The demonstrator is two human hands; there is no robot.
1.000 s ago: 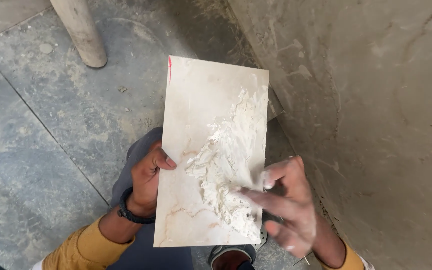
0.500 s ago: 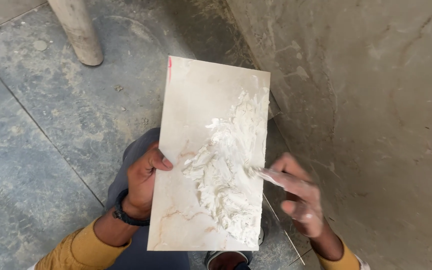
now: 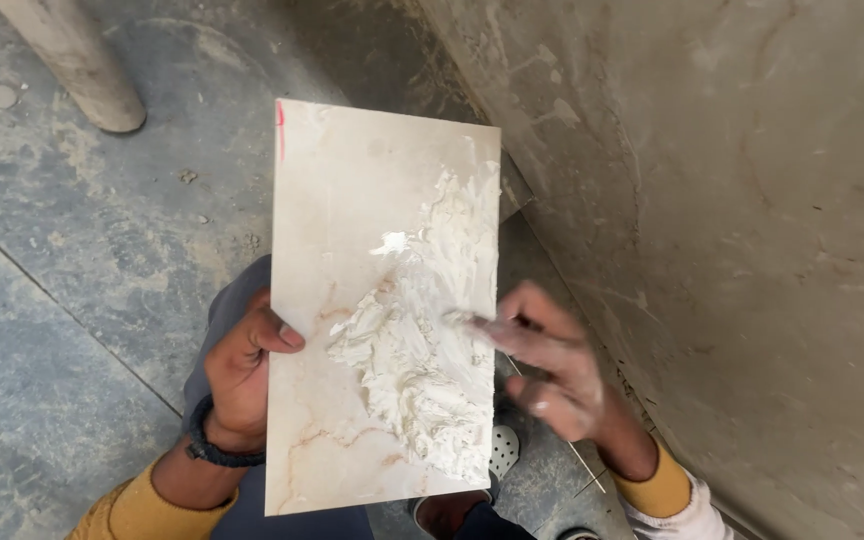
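1. Fingers (image 3: 512, 335) of right hand (image 3: 552, 375) stretched out and loosely spread, smeared white, tips touching white paste (image 3: 422, 350) on tile (image 3: 352, 200); motion-blurred, nothing pinched.
2. Left hand (image 3: 242, 375) wrapped round tile's left long edge, thumb (image 3: 277, 335) pressed on the face, remaining fingers hidden behind. Dark band (image 3: 214, 450) on the wrist, yellow sleeve (image 3: 142, 505) below.
3. Tile: cream, rectangular, faint brown veining, red mark at top left corner. Held off the floor, tilted, face up, between both hands, above the knees.
4. Paste: thick, ridged heap along right half of tile, from upper right edge down to lower right corner; left half bare.
5. Grey floor (image 3: 52, 300) beneath, dusty, joint lines showing. Round pale leg (image 3: 77, 65) standing near top left corner of floor.
6. Rough plastered wall (image 3: 732, 220) just beside tile's right edge.
7. White perforated shoe (image 3: 504, 450) partly visible under tile's lower right corner.
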